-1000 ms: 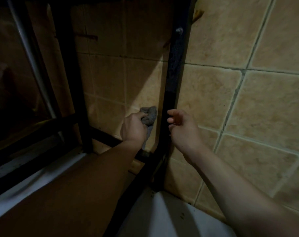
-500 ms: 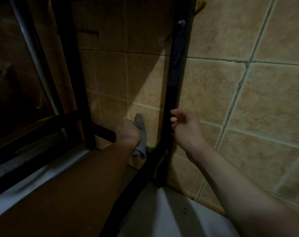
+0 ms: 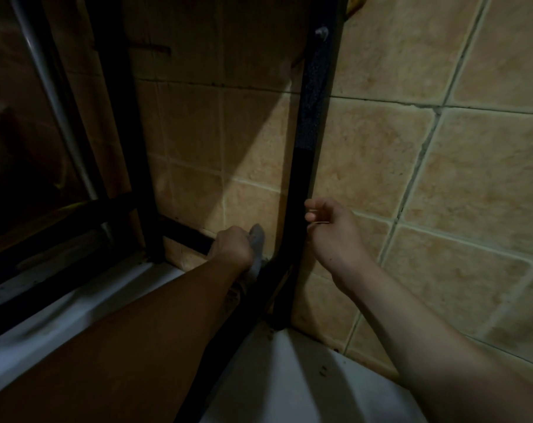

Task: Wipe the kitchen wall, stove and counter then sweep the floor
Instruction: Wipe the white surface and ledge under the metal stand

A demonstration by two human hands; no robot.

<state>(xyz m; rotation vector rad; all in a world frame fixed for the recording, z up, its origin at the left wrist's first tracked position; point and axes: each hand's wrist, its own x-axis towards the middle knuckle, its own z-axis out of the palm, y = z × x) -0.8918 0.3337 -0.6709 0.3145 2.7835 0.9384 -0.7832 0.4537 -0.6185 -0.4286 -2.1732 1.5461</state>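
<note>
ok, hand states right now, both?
Left hand: closed on the grey cloth, against the tiled wall.
Right hand: empty, fingers loosely curled.

- The left hand (image 3: 233, 247) is held fisted (knuckles up), forearm stretched forward.
- The right hand (image 3: 335, 230) is kept raised, fingers (image 3: 315, 206) loosely curled.
</note>
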